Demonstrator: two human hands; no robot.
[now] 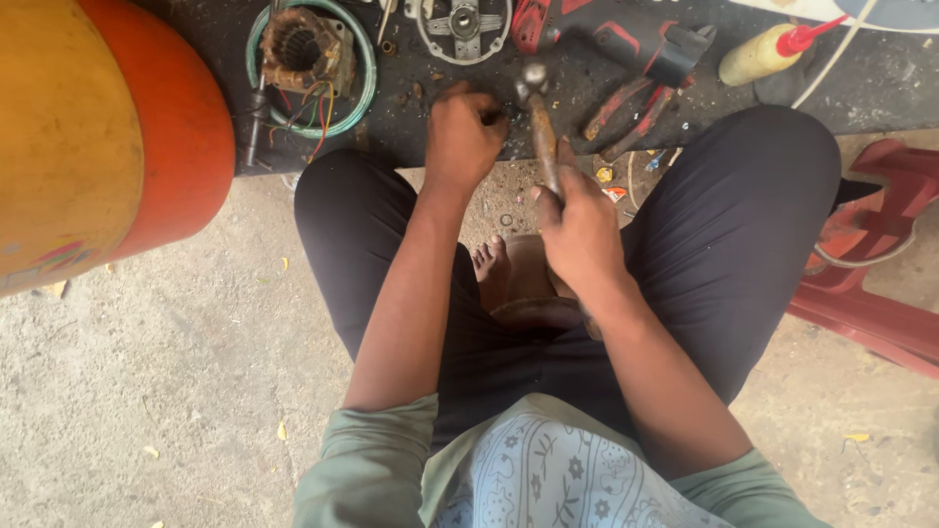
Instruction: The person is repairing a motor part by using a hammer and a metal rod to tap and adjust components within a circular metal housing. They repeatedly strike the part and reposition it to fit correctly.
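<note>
1. Leftmost, a big orange and yellow drum [98, 137] stands beside the dark mat [880, 88] that lies on the concrete floor [176, 391]; what the drum holds cannot be seen.
2. Next, a green hose ring [367, 88] lies on the mat around a rusty motor stator [303, 49] with loose coloured wires. A round metal end cover [465, 24] lies just beside it.
3. Then the left hand [462, 137] rests on the mat, fingers curled together over something small. What it pins is hidden, so I cannot tell whether it grips anything.
4. The right hand [582, 230] is clamped around the rusty handle of a hammer [540, 117], thumb along the shaft. The steel head sits just above the mat, close to the left hand's knuckles.
5. The hammer looks stiff and head-heavy, its handle rough with rust, so unlikely to slip. A hold low on the handle, as here, seems the natural place.
6. Further right lie red-handled pliers [626, 112], then a red and black power drill [626, 39].
7. A yellowish squeeze bottle [758, 57] with a red nozzle lies on its side; its contents cannot be made out.
8. Rightmost, a red plastic chair [880, 254] stands on the floor.
</note>
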